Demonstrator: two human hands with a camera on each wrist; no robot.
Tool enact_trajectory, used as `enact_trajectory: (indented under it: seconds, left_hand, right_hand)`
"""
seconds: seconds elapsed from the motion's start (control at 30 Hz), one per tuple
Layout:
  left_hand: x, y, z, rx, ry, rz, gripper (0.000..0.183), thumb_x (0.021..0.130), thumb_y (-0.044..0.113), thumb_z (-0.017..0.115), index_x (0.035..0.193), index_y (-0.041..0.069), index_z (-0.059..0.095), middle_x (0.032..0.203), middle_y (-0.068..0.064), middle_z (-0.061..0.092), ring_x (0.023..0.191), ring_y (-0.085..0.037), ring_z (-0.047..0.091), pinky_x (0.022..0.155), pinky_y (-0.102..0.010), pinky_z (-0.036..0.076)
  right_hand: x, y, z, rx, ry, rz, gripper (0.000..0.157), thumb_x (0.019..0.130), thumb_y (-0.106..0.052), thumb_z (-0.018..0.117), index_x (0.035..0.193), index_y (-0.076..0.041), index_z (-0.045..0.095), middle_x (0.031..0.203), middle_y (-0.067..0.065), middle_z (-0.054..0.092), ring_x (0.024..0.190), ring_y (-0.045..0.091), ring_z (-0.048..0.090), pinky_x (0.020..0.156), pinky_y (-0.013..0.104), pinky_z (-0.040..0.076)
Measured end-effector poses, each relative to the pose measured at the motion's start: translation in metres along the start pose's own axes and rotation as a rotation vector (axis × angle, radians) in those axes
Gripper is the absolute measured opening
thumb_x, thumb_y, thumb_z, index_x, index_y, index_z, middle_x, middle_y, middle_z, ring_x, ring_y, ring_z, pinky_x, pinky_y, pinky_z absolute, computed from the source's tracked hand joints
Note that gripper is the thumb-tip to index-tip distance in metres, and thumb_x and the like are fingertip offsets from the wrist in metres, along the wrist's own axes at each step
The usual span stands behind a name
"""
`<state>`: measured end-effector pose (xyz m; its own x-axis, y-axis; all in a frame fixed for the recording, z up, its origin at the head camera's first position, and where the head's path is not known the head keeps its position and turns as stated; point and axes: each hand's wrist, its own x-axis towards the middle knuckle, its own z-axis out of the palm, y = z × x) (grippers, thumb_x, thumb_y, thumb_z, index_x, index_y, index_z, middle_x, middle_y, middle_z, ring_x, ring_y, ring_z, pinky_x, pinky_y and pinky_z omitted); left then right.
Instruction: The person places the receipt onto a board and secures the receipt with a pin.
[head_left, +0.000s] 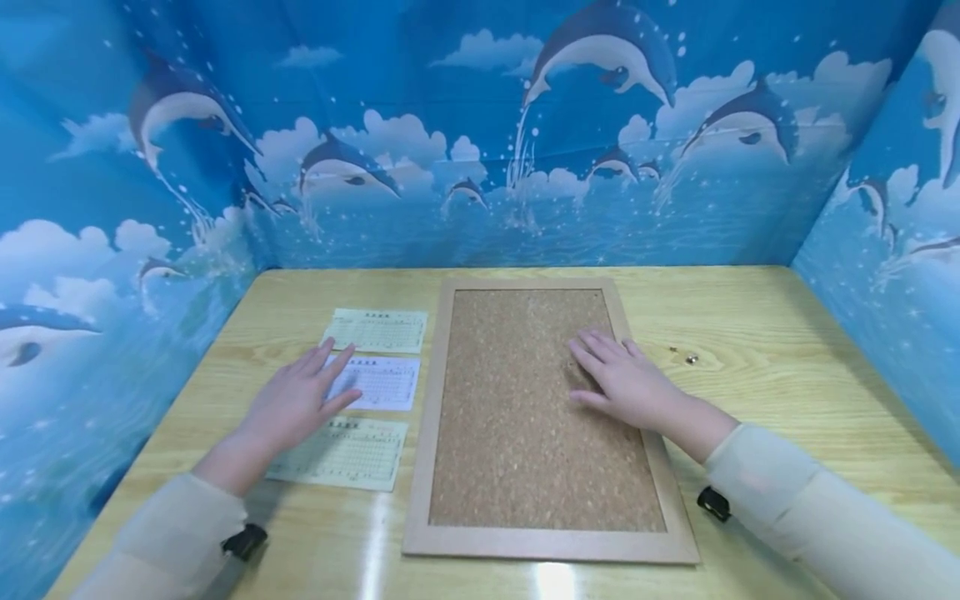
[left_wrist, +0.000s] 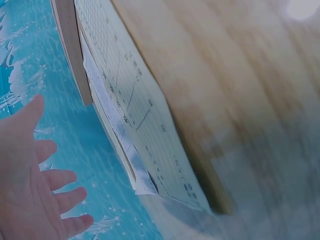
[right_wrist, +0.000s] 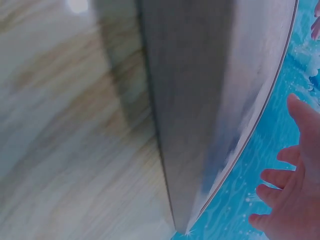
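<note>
Three printed paper slips lie in a column left of a cork board (head_left: 540, 417) with a pale wooden frame. The far slip (head_left: 390, 332) and near slip (head_left: 360, 458) are greenish; the middle slip (head_left: 386, 385) is white with a bluish tint. My left hand (head_left: 292, 404), fingers spread and holding nothing, is over the left ends of the slips. Its straight fingers also show in the left wrist view. My right hand (head_left: 626, 379) extends over the board's right side, fingers loosely spread, nothing gripped. The right wrist view shows the frame's edge (right_wrist: 185, 100) beside that hand.
Small shiny metal bits, a larger one (head_left: 692, 359) and a smaller one (head_left: 672, 349), lie on the wooden table (head_left: 787, 350) right of the board. A blue dolphin-print cloth (head_left: 465, 225) encloses the back and sides. Black wrist straps (head_left: 714, 504) sit at the sleeves.
</note>
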<state>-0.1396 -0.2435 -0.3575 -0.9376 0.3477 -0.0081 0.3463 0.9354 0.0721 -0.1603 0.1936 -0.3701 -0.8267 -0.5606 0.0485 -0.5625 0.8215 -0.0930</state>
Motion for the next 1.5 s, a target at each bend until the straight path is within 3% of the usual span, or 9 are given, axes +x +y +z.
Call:
enact_trajectory:
  seconds: [0.27,0.47,1.03,1.5]
  left_hand:
    - [-0.007,-0.003,-0.002,0.010,0.009,0.011,0.070,0.095,0.050,0.045,0.146,0.005,0.030,0.147,-0.029,0.021,0.129,-0.049,0.028,0.099,-0.061,0.027]
    - [-0.005,-0.001,-0.003,-0.005,-0.003,0.020,0.072,0.095,0.055,0.038,0.146,0.006,0.028,0.147,-0.029,0.020,0.129,-0.049,0.026,0.098,-0.063,0.027]
    - [-0.001,0.001,-0.007,0.001,0.003,0.031,0.070,0.094,0.051,0.045,0.145,0.005,0.030,0.147,-0.029,0.022,0.128,-0.049,0.029,0.099,-0.061,0.028]
    - [-0.010,-0.003,-0.003,-0.010,0.007,0.010,0.071,0.093,0.051,0.048,0.143,0.002,0.034,0.145,-0.030,0.024,0.125,-0.051,0.031,0.097,-0.062,0.029]
  right_hand:
    - [0.005,-0.014,0.000,0.037,-0.014,-0.020,0.075,0.090,-0.048,0.056,0.144,-0.002,0.031,0.148,0.021,0.027,0.136,0.038,0.023,0.105,0.060,0.017]
    - [0.008,-0.019,-0.002,0.001,-0.023,-0.031,0.074,0.090,-0.049,0.054,0.144,-0.003,0.032,0.149,0.020,0.026,0.135,0.037,0.024,0.104,0.060,0.019]
    - [0.016,-0.037,-0.008,-0.005,-0.041,-0.064,0.074,0.091,-0.051,0.051,0.146,-0.006,0.029,0.150,0.017,0.024,0.137,0.034,0.022,0.106,0.056,0.017]
    - [0.027,-0.054,-0.011,0.025,-0.095,-0.116,0.073,0.093,-0.050,0.049,0.147,-0.007,0.026,0.151,0.016,0.023,0.138,0.033,0.019,0.107,0.055,0.018]
